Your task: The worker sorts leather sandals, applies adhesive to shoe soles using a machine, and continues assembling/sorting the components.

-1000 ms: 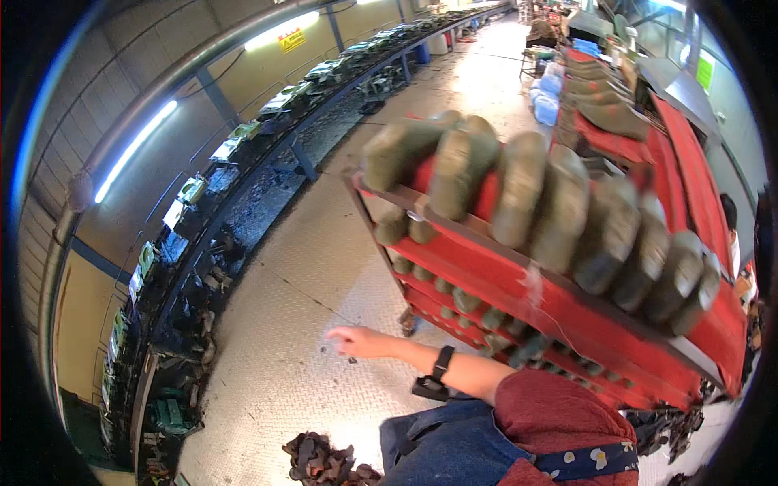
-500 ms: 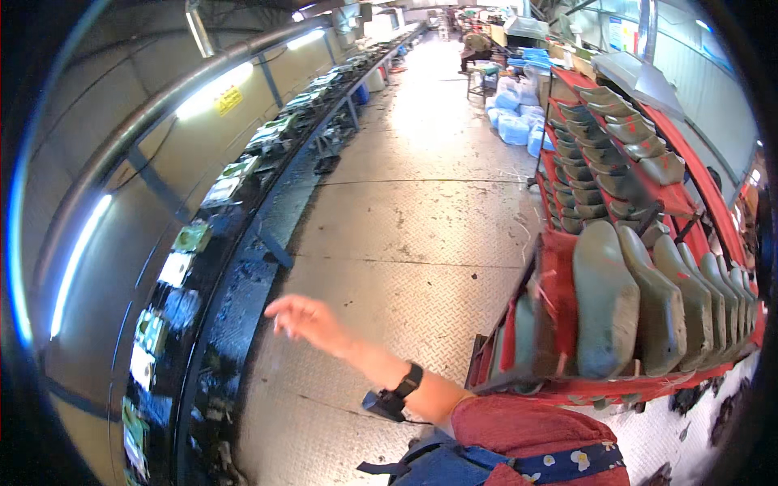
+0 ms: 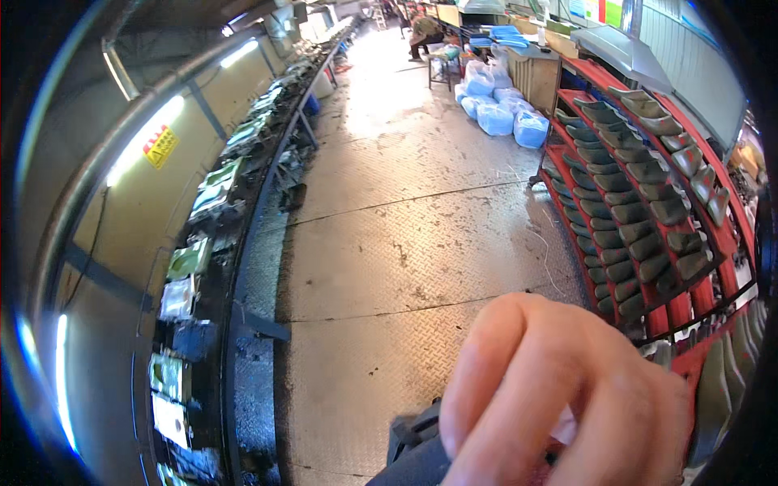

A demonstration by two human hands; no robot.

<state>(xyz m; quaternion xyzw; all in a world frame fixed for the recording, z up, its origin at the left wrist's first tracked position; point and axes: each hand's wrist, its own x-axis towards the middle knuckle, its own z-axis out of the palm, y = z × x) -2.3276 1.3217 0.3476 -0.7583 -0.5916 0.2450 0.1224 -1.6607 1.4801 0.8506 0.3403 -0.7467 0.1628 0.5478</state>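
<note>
Above the metal floor [image 3: 389,275], a curled hand [image 3: 547,368]

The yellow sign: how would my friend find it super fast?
Find the long black line running up the left side, then look at the cream wall behind it. High up there is the yellow sign, right beside a glowing tube light. Its bright yellow sets it apart from the white light.

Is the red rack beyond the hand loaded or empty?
Loaded: the red rack carries rows of shoe lasts on its shelves.
</note>
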